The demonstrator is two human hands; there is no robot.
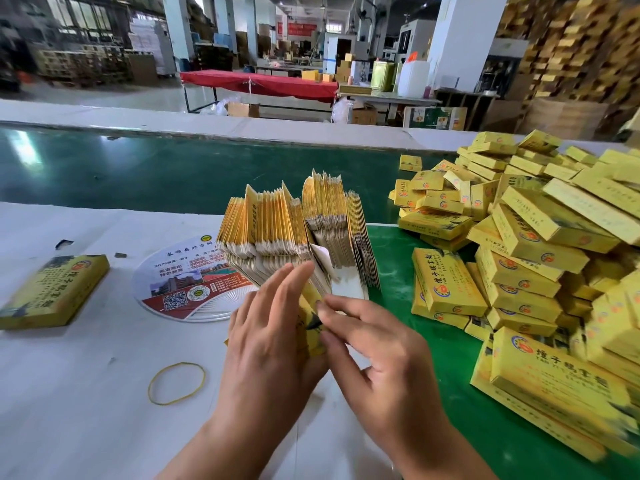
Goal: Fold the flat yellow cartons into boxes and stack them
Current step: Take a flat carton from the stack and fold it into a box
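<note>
The person is picking one flat carton out of the big bunch of flat yellow cartons (298, 233), so I think this is the very start of a new box. The bunch stands on its edge on the surface (86, 393), right in front of the person, and it fans out at the top.

The left hand (273, 327) holds the near side of the bunch; its fingers lie fairly straight along the cards, with the thumb hidden behind. The right hand (374, 344) has its grip pinched on the edge of one carton (313, 329) and seems to be peeling it away from the rest. I cannot tell if it has only one card or two stuck together.

Next, I think the card must come free of the bunch. Then it must be pushed open into a box shape and its end flaps tucked in. After that it can go on the heap. The left hand should keep the bunch steady, or the cards may slide and tip over.

Counting:
- one bunch of flat cartons, far too many cards to count
- one big heap of folded boxes (540, 251) on the right, too many to count, lying every which way
- one folded box (52, 292) alone on the left
- one round paper fan (194, 278) beside the bunch
- one yellow rubber band (154, 377)
- two hands
</note>
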